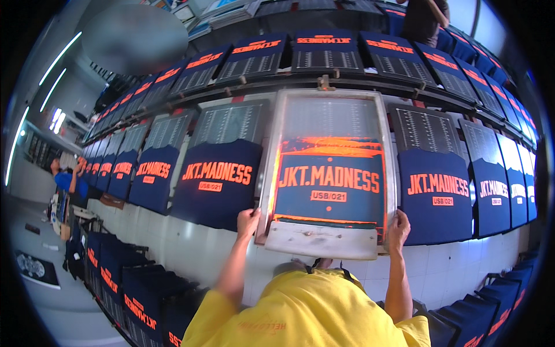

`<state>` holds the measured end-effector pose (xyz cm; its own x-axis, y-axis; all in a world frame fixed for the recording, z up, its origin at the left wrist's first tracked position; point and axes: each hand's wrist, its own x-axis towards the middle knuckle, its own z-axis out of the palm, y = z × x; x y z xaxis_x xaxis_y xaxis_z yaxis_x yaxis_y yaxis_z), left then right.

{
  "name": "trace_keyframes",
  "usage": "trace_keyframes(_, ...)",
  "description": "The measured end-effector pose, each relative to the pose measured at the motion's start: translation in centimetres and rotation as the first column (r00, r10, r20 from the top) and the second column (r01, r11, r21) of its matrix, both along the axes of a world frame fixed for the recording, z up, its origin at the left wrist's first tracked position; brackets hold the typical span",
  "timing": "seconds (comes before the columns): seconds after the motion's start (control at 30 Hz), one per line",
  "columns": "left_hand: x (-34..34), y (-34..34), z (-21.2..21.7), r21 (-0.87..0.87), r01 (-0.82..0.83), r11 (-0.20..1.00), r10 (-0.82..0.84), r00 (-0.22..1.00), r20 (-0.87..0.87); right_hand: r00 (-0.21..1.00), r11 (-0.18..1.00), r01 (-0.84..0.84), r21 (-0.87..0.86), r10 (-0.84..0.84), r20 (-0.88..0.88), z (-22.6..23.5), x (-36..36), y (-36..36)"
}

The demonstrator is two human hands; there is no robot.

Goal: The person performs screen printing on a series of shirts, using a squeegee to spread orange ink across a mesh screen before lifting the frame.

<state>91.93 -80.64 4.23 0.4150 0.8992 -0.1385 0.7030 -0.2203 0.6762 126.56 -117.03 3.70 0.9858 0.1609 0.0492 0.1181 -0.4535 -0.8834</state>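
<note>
A screen printing frame (388, 150) lies in front of me over a navy shirt on a board. Its mesh shows block lettering and smears of orange ink (329, 146). My left hand (248, 222) is closed on the frame's left side near the close corner. My right hand (399, 229) grips the opposite side at about the same height, fingers partly hidden. Across the near end of the frame rests a wide grey squeegee (321, 239), touched by neither hand.
Navy shirts with orange print lie on boards to the left (217, 182) and right (435, 196). Shirts farther right bear white print (494, 191). A dark rail (231, 85) runs behind the frame. One person (425, 20) stands at the far right, another (72, 182) at the left.
</note>
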Motion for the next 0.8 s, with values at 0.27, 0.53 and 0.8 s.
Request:
trace_keyframes(0.27, -1.3, -3.7, 3.6, 0.132, -0.109, 0.985, 0.080, 0.975, 0.208, 0.740, 0.857, -0.406, -0.317, 0.512, 0.436, 7.0, -4.6, 1.6)
trace_keyframes(0.53, -7.4, -11.3, 4.7, -0.216, -0.212, 0.953, 0.289, 0.846, 0.447, 0.195, 0.239, -0.648, -0.723, 0.970, 0.146, 11.8, -13.6, 4.0)
trace_keyframes(0.8, -4.7, -17.4, 0.2, -0.669, 0.285, 0.687, 0.092, 0.878, 0.469, 0.315, 0.495, -0.530, -0.688, 0.869, 0.383, 11.4, -13.2, 8.3)
